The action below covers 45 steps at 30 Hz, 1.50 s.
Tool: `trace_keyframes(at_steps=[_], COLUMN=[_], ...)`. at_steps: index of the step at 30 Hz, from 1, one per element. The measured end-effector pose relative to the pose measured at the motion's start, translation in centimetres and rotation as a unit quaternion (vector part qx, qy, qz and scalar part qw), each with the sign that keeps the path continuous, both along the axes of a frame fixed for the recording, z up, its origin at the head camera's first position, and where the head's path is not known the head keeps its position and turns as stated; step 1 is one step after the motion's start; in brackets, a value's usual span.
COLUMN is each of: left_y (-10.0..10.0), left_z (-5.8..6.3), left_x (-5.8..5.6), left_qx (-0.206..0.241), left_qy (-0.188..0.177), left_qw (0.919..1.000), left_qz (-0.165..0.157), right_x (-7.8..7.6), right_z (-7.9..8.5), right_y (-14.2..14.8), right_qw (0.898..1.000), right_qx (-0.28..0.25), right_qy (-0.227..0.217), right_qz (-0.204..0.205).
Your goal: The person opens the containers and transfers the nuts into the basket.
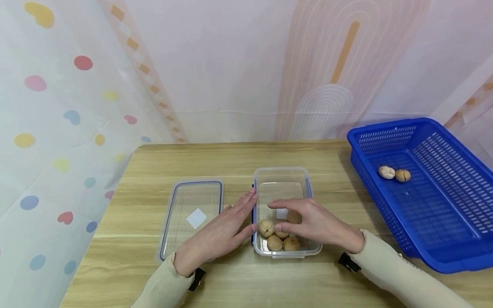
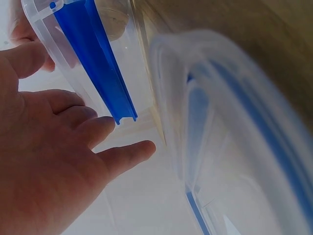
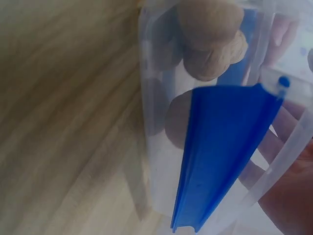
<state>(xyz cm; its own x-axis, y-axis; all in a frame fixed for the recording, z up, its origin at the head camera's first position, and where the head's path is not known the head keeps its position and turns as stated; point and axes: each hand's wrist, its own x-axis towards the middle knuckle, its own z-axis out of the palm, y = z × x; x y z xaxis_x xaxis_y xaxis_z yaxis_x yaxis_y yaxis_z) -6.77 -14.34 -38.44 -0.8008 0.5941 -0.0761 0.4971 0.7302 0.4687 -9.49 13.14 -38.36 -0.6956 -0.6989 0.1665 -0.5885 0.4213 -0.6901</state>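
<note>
A clear plastic food container (image 1: 283, 174) with blue side clips stands on the table, several walnuts (image 1: 274, 243) gathered toward its near end. My left hand (image 1: 221, 234) has its fingers extended along the container's left wall, by the blue clip (image 2: 93, 58). Over the container's opening hovers my right hand (image 1: 313, 220), thumb and index finger spread apart. One walnut (image 1: 294, 217) shows in the gap between them, apparently not gripped. The right wrist view has walnuts (image 3: 210, 24) through the wall, and this hand's fingers partly hidden behind the rim and clip.
Left of the container lies its clear lid (image 1: 179, 214) with a blue seal, partly under my left forearm. A blue plastic basket (image 1: 435, 226) with two walnuts (image 1: 394, 173) stands at the right. Behind the wooden table (image 1: 239, 158) hangs a patterned curtain (image 1: 231, 77).
</note>
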Motion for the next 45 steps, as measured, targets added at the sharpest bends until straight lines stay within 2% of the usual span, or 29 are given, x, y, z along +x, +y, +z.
trace_keyframes(at_steps=[6,18,27,34,45], left_y=[0.0,-0.1,-0.2,-0.1,0.0], left_z=[0.1,0.3,0.0,0.0,0.0], left_x=[-0.2,-0.3,-0.1,-0.1,0.1], left_qx=[-0.001,-0.003,-0.007,0.002,0.004], left_qy=[0.000,-0.002,0.001,0.001,-0.006], left_qw=[1.0000,1.0000,1.0000,1.0000,1.0000], left_qz=[-0.003,-0.006,-0.002,-0.004,0.002], right_x=[-0.6,-1.3,-1.5,-1.6,-1.5], right_z=[0.1,0.0,-0.3,-0.4,-0.5], right_y=[-0.3,-1.6,-2.4,-2.9,-2.8], right_qw=[0.999,0.995,0.989,0.987,0.990], right_qx=[0.046,0.087,0.130,0.135,0.119], right_qy=[0.014,-0.026,-0.029,-0.019,-0.017], right_qz=[0.013,0.048,0.065,0.080,0.077])
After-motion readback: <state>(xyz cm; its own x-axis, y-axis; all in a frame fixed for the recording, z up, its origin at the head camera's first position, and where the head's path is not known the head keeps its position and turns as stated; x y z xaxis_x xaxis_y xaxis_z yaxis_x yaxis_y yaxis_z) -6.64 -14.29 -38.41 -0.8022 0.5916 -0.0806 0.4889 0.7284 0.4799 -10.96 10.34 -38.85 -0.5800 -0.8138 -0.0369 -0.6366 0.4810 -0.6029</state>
